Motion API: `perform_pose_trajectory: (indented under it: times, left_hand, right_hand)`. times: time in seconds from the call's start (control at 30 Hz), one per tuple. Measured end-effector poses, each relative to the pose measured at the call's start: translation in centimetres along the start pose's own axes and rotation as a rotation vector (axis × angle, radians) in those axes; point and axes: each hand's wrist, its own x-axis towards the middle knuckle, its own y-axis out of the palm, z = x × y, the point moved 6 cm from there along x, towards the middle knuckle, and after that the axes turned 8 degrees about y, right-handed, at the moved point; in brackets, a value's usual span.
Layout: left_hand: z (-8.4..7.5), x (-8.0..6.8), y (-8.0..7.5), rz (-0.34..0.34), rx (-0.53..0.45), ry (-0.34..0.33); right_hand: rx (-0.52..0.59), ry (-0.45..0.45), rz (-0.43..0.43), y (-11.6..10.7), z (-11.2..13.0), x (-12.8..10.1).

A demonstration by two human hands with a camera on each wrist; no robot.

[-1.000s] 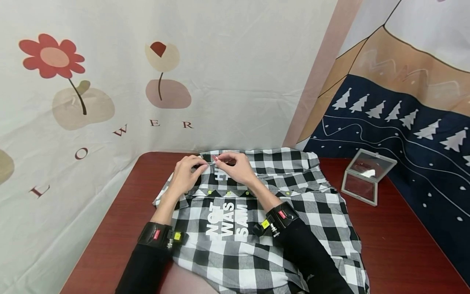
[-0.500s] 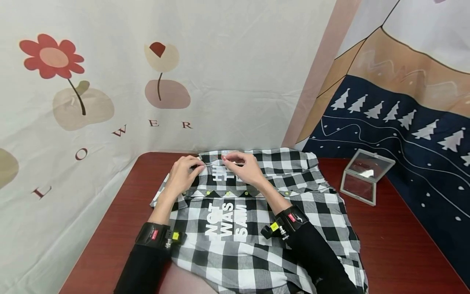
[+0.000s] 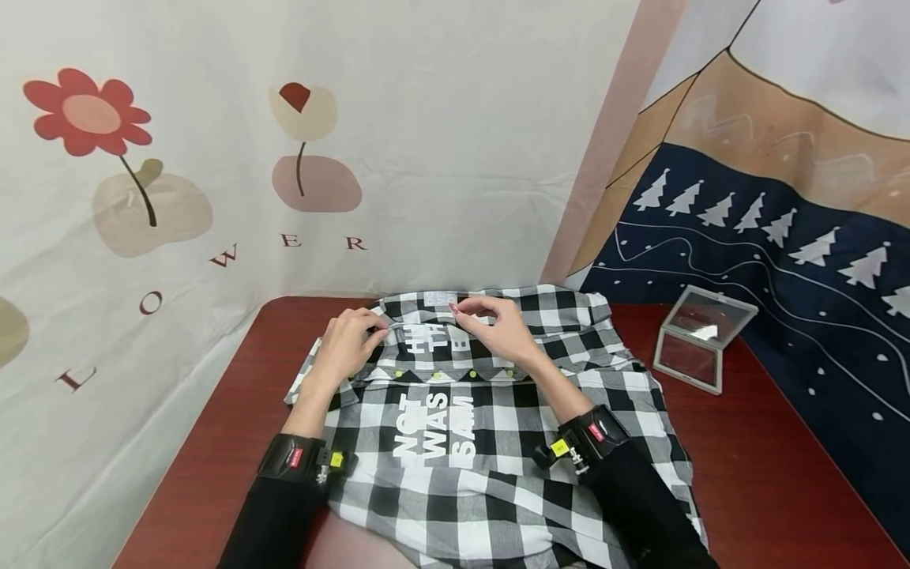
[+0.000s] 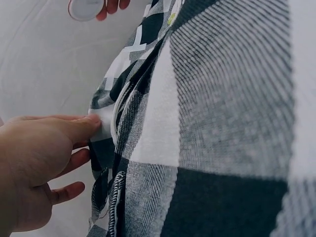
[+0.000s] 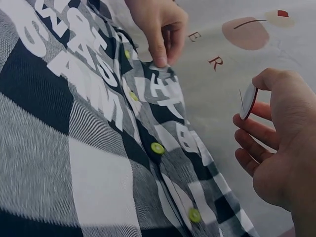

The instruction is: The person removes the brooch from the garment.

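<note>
A black-and-white checked shirt [image 3: 498, 442] with white lettering and yellow-green buttons [image 5: 157, 147] lies flat on the dark red table [image 3: 227, 442]. My left hand [image 3: 378, 332] pinches the shirt's far edge between thumb and fingers; the left wrist view shows this hand [image 4: 94, 123] close up, and the right wrist view shows it [image 5: 160, 59] from across the shirt. My right hand [image 3: 460, 308] hovers just right of it over the same edge. It holds a small round white disc with a red rim [image 5: 248, 100], also seen as a white disc [image 4: 85, 8] in the left wrist view.
A clear hinged case [image 3: 700, 340] stands open on the table at the right. Printed cloth backdrops hang close behind: a flower cloth [image 3: 213, 158] on the left and a tree cloth [image 3: 768, 237] on the right. Bare table shows on both sides of the shirt.
My right hand has drawn away to the right from the left hand, taking the disc with it. The left hand keeps its pinch on the shirt edge.
</note>
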Motion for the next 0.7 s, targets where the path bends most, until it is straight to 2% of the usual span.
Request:
perform_pose_trajectory:
  times: [0.13,0.33,0.53,0.7]
  left_hand:
    - [-0.3,0.1,-0.2,0.007,-0.007,0.014]
    - [-1.4,0.4,-0.3,0.021,-0.094,0.052]
    - [-2.5,0.5,0.7,0.127,-0.154,0.129]
    - [-0.2,0.4,3.8,0.203,-0.133,0.185]
  right_hand:
    - [-0.008,-0.003,-0.003,-1.1,0.0,-0.6]
    - [-0.006,0.007,-0.009,-2.3,-0.4,-1.4]
    - [0.01,0.004,-0.014,-3.2,-0.7,-1.8]
    - [0.015,0.0,-0.02,-3.8,-0.8,-1.9]
